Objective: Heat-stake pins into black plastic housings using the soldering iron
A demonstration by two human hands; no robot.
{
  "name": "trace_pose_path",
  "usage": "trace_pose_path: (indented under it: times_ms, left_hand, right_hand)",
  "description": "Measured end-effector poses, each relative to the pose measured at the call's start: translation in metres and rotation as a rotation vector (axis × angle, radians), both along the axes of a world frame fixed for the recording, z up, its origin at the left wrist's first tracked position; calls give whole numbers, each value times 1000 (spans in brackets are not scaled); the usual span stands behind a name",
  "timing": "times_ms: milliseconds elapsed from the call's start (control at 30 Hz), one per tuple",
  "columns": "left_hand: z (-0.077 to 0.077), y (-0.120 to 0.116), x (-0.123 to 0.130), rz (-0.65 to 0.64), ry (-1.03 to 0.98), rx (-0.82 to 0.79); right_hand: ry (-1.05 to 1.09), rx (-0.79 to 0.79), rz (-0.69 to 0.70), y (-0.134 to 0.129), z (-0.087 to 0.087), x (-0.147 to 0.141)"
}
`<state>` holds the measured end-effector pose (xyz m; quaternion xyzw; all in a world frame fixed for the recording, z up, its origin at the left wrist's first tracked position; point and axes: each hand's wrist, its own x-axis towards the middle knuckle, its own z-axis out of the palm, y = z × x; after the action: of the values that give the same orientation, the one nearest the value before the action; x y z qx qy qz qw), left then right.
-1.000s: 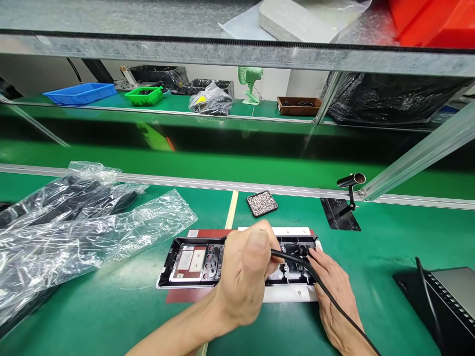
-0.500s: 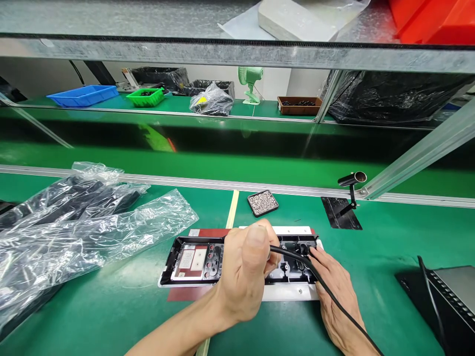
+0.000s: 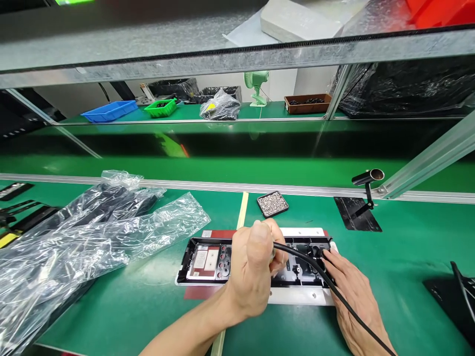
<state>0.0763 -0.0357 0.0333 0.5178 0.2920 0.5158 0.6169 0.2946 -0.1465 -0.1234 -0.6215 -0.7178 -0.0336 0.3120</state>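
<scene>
A long black plastic housing (image 3: 208, 283) with a white rim lies open side up in front of me, and small ribs and posts show inside. My left hand (image 3: 252, 272) is a closed fist above its middle, wrapped round a tool. A black cable (image 3: 315, 267) runs from the fist to the lower right; the tool's body and tip are hidden. Over the housing's right end, my right hand (image 3: 356, 291) lies with fingers stretched out, fingertips at the inner edge. A white and red fixture plate (image 3: 297, 296) shows beneath the housing.
A small black tray (image 3: 272, 203) of tiny metal parts stands behind the housing. Clear plastic bags (image 3: 111, 232) with dark pieces cover the left side. A black tube stand (image 3: 365, 198) is at the back right. Above hangs a metal shelf edge (image 3: 185, 64).
The view has turned to the left, so everything on the bench sits farther right in the picture. Both hands keep nearly the same places on the housing.
</scene>
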Motion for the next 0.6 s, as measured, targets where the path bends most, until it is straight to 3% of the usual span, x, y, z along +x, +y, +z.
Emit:
trace_pose_path:
  times_ms: [600]
  left_hand:
    - [5,0,0,-24,-5,-40]
  right_hand:
    - [37,-50,-26,-4,2,-2]
